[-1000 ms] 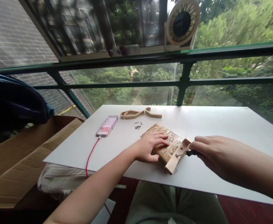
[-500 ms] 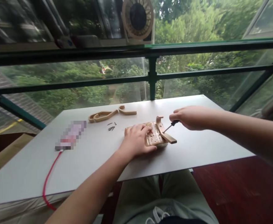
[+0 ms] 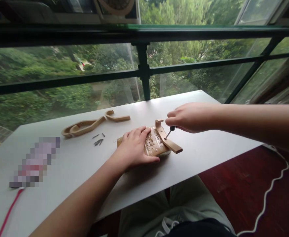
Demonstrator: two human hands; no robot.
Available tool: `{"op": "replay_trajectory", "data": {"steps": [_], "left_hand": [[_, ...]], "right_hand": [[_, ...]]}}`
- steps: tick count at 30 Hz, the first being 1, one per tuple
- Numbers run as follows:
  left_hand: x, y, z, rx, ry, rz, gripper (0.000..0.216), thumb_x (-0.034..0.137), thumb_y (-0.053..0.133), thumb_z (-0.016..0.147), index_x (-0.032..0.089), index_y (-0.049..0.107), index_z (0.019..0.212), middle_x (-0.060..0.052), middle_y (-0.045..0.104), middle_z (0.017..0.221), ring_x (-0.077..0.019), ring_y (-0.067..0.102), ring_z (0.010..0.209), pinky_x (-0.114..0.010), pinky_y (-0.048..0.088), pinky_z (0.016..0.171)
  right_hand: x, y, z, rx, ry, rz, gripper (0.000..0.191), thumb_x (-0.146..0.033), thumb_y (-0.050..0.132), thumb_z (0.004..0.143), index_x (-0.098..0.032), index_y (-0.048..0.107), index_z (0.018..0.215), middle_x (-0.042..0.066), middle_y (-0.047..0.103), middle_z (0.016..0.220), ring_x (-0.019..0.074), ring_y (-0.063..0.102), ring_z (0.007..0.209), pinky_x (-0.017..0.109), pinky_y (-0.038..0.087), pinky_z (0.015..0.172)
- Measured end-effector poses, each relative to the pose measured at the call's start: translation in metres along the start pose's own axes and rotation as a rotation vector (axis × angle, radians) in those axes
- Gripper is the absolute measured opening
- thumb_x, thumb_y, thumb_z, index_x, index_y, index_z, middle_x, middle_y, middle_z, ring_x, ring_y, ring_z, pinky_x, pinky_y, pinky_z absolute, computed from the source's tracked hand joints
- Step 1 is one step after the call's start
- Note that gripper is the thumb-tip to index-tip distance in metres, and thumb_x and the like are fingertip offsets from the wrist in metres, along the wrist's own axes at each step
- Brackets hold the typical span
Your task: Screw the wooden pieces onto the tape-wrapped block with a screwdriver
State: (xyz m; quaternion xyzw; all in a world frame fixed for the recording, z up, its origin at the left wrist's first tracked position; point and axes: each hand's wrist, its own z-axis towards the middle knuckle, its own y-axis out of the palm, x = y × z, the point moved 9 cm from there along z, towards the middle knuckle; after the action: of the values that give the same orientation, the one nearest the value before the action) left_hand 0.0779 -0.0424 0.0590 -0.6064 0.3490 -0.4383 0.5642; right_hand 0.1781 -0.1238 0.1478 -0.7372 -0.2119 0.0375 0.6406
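My left hand (image 3: 134,146) grips a brownish block (image 3: 156,149), its fingers bent over the top and its thumb along the near side. The block is shiny, as if wrapped in clear tape, and pitted with holes. Across its right end lies a wooden hook (image 3: 173,144), curled at the far end and jutting past the block's near edge. In my right hand (image 3: 186,118) is a screwdriver (image 3: 169,132) with a dark handle, held at a slant. Its tip meets the hook at the lower hole; an upper hole shows above. Any screw there is too small to make out.
More wooden hooks (image 3: 85,126) lie toward the back left of the white table (image 3: 80,177). Several small screws (image 3: 99,141) are left of the block. A blurred-out flat object (image 3: 37,163) with a red cord (image 3: 11,210) lies further left. A green railing (image 3: 143,70) stands behind the table.
The view has tilted down and turned right, so everything sits further left. My left hand still holds the block, and the screwdriver tip stays at the hook's lower hole.
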Motion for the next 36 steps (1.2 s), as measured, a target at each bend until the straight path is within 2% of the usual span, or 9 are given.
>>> {"op": "replay_trajectory", "data": {"steps": [8,13,17,25,32,36], "left_hand": [[-0.001,0.003,0.001,0.021,-0.005,0.011,0.109,0.082,0.058,0.057,0.024,0.032,0.146,-0.012,0.032,0.152,-0.0377,0.031,0.137,-0.048,0.025,0.111],[-0.001,0.003,0.0,0.053,0.011,0.005,0.109,0.082,0.058,0.058,0.023,0.033,0.146,-0.013,0.033,0.152,-0.0385,0.031,0.135,-0.049,0.026,0.11],[0.0,0.001,-0.001,0.082,0.025,-0.013,0.108,0.081,0.058,0.059,0.022,0.033,0.146,-0.014,0.035,0.151,-0.0389,0.032,0.134,-0.05,0.027,0.109],[0.0,0.002,-0.003,0.104,0.028,-0.021,0.108,0.082,0.057,0.059,0.023,0.032,0.146,-0.014,0.033,0.151,-0.04,0.032,0.135,-0.054,0.022,0.112],[0.001,0.002,-0.004,0.107,0.046,-0.043,0.104,0.08,0.059,0.061,0.024,0.033,0.145,-0.013,0.032,0.152,-0.0391,0.028,0.138,-0.056,0.016,0.114],[0.002,0.003,-0.003,0.096,0.042,-0.051,0.103,0.079,0.06,0.06,0.026,0.034,0.145,-0.013,0.033,0.152,-0.0389,0.028,0.138,-0.056,0.016,0.115]], "right_hand": [[-0.005,-0.003,0.013,-0.165,-0.016,0.016,0.02,-0.025,0.054,0.089,-0.018,0.064,0.105,0.006,0.067,0.088,0.0156,0.055,0.069,0.03,0.029,0.061],[-0.001,-0.009,0.019,-0.215,0.153,0.013,0.023,-0.035,0.055,0.088,-0.017,0.069,0.093,0.007,0.067,0.081,0.0173,0.056,0.071,0.031,0.03,0.064],[0.016,0.002,0.023,-0.274,0.306,0.095,0.031,-0.043,0.054,0.086,-0.018,0.071,0.088,0.008,0.066,0.075,0.0193,0.057,0.074,0.031,0.031,0.067],[0.035,0.018,0.02,-0.322,0.451,0.19,0.039,-0.051,0.053,0.084,-0.017,0.071,0.077,0.005,0.062,0.061,0.0143,0.051,0.058,0.03,0.029,0.06],[0.036,0.023,0.019,-0.348,0.492,0.199,0.042,-0.053,0.051,0.084,-0.017,0.072,0.079,0.005,0.062,0.063,0.0151,0.052,0.061,0.03,0.03,0.062],[0.031,0.021,0.019,-0.348,0.454,0.2,0.04,-0.049,0.052,0.084,-0.015,0.071,0.076,0.005,0.062,0.061,0.0129,0.048,0.058,0.029,0.028,0.06]]}}
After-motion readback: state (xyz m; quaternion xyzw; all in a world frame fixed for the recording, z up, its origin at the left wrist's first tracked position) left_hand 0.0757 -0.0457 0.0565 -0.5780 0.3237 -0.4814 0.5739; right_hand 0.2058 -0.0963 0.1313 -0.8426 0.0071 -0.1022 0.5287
